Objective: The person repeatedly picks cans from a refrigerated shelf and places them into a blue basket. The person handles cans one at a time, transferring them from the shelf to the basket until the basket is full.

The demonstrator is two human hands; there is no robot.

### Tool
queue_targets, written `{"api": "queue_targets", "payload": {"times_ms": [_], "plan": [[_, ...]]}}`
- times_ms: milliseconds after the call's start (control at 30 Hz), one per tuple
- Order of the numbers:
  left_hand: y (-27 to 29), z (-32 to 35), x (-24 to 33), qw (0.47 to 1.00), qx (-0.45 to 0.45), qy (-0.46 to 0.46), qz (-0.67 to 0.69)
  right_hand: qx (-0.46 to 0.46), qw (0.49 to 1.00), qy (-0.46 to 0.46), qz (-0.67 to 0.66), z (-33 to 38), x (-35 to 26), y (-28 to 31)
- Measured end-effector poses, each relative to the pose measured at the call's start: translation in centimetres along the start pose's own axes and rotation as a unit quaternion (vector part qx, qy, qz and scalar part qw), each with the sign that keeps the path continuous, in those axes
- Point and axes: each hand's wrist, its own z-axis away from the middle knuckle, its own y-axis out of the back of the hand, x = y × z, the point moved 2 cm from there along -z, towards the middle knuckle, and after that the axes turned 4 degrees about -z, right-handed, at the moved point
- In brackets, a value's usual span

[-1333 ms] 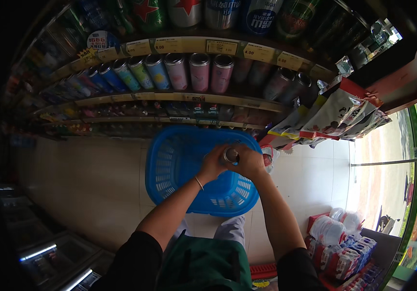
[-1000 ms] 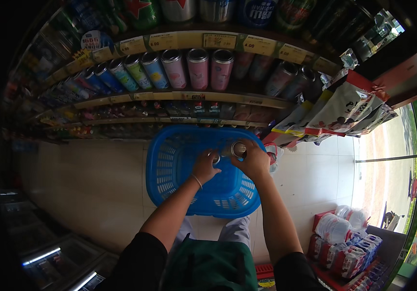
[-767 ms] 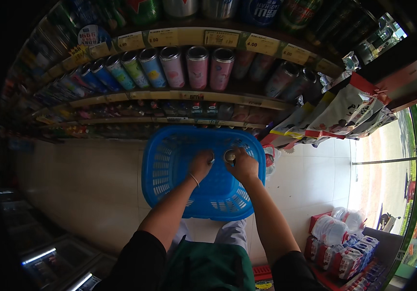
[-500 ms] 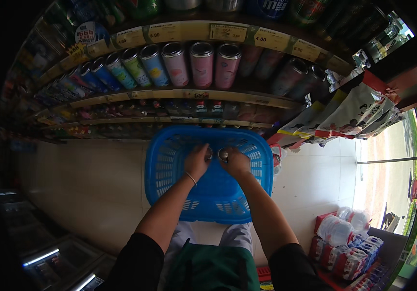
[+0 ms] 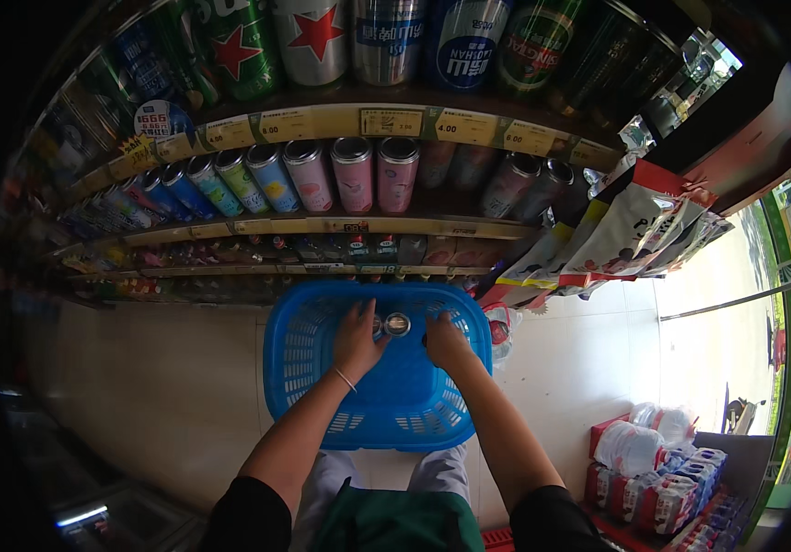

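A person's two bare hands are working inside a blue basket (image 5: 404,377), seen from above. The basket, a rounded rectangle of plastic with a broad, smooth rim and slotted side walls, is resting in front of the person's legs, below the shelves. Inside it, toward the far side, a silver-topped can (image 5: 397,324) is showing its round metal end as a bright ring around a paler, brownish centre; its side is scarcely showing. Immediately to its left, a second can (image 5: 377,326) is showing only a sliver of its top, the remainder being hidden by the left hand (image 5: 356,342). The fingers of this hand are forming a fairly wide curve about the second can, the thumb reaching close to the silver-topped can; how firmly they are gripping cannot be told. A pale bracelet (image 5: 346,380) is encircling the left wrist. The right hand (image 5: 448,342) is hovering over the basket's right half, apart from both cans; its fingers are bending inward in a narrow curl, and whether they are holding anything cannot be told. Beyond, pink cans (image 5: 395,179) are standing in a row on a shelf; at lower right, large clear bottles (image 5: 630,447) are lying on stacked packs (image 5: 667,497).
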Motion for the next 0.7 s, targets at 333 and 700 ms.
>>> {"api": "queue_targets", "payload": {"times_ms": [333,700], "plan": [[6.9,-13.9,16.6,0.909,0.229,-0.154,0.311,0.311,0.824,0.02,-0.473,3.0,1.5,15.1],[3.5,-21.9,20.6,0.942,0.131,-0.05,0.305,0.219,0.65,0.007,-0.727,6.8,1.0,15.5]]}}
